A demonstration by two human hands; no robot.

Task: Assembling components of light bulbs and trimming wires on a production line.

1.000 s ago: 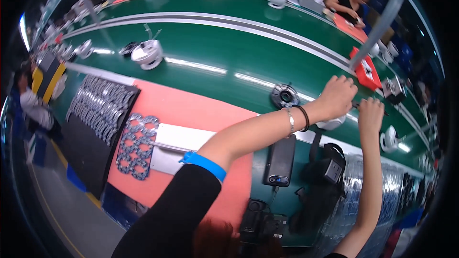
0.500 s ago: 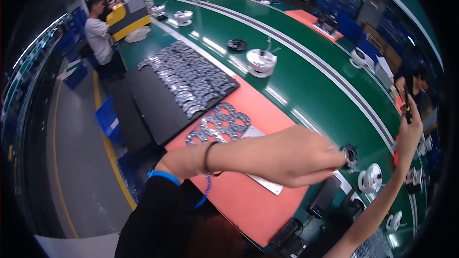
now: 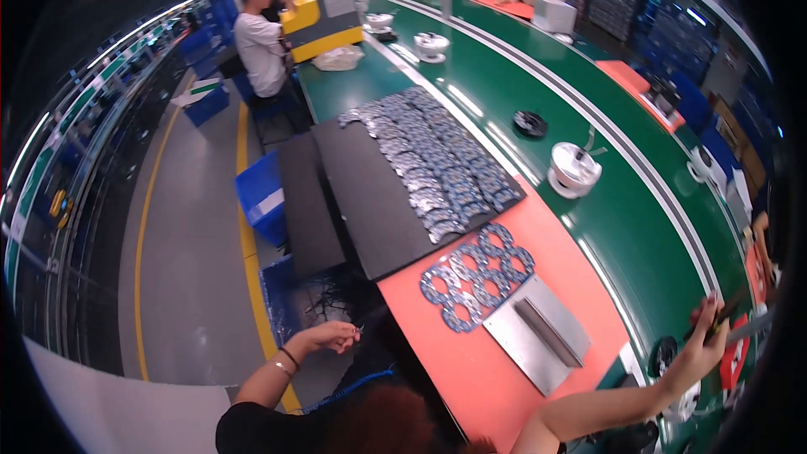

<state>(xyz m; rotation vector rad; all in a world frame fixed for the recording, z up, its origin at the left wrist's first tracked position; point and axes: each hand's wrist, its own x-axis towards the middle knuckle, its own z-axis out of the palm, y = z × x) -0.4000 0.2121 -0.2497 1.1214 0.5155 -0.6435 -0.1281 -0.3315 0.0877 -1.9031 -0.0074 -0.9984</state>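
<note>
My left hand is off the near left side of the bench, beside a blue bin with dark scraps in it. Its fingertips are pinched together; whatever is between them is too small to name. Out over the green conveyor, my right hand is closed round a slim dark hand tool, blurred and partly hidden by the fingers. Nearest to that hand lies a black ring-shaped part. On the pink mat are a joined group of ring-shaped circuit boards and a metal plate with a raised bar.
A black board carries rows of overlapping circuit boards. White round units and a black disc sit on the green conveyor. Other people work at the far left and far side. A blue crate stands in the aisle.
My left hand has swung from over the conveyor at the right back to the bin at the lower left. The right hand is lower in view. The whole scene has shifted right.
</note>
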